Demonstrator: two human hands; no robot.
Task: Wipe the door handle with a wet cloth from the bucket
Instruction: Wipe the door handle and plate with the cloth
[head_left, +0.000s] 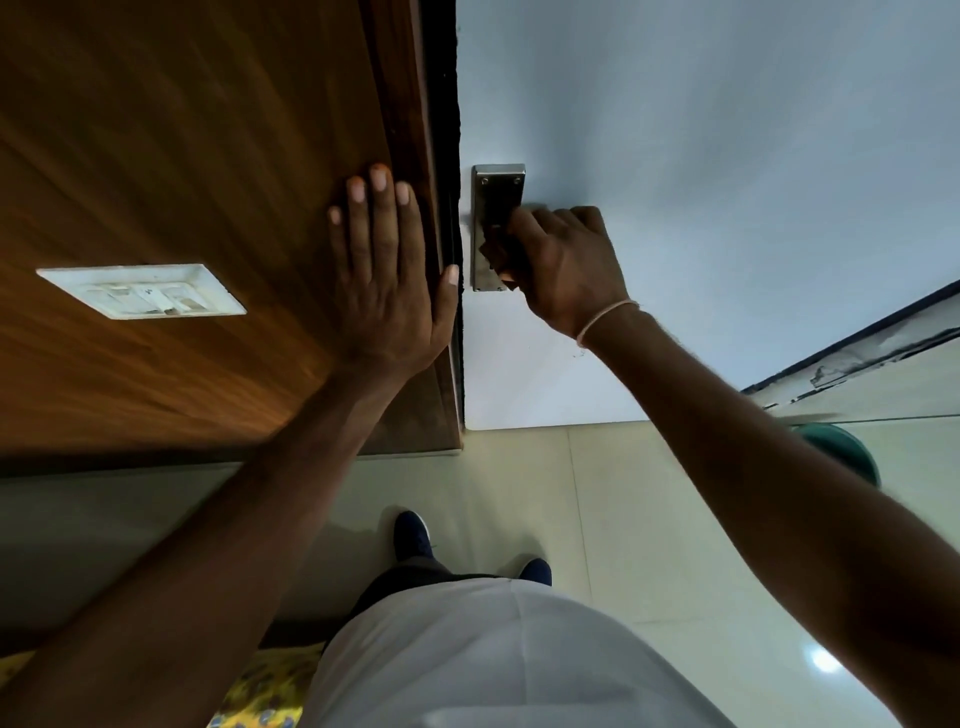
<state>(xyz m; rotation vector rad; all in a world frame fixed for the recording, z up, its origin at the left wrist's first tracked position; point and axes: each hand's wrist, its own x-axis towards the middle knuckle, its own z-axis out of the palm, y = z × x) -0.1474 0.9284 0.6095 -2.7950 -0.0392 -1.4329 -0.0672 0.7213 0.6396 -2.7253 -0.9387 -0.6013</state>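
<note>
On the pale door, the metal handle plate sits near the door's edge, just right of the dark gap beside the wooden panel. The right hand is closed over the door handle, which is hidden under it, and presses a brownish cloth against the plate; only a small crumpled part of the cloth shows between the fingers and the metal. A thin pale band circles the right wrist.

Left of the plate, across the gap, the left hand lies open and flat against the wooden panel, fingers spread and pointing upward, the thumb reaching toward the panel's edge; it holds nothing. Further left of the plate on the same panel is a white switch board.

Below the plate, the tiled floor shows two dark blue shoes, one ahead of the other, beneath the person's white shirt. Down and to the right of the plate, a green bucket stands on the floor, mostly covered by the right forearm, so its contents cannot be seen. At the bottom left edge a patch of yellow patterned fabric shows beside the shirt.
</note>
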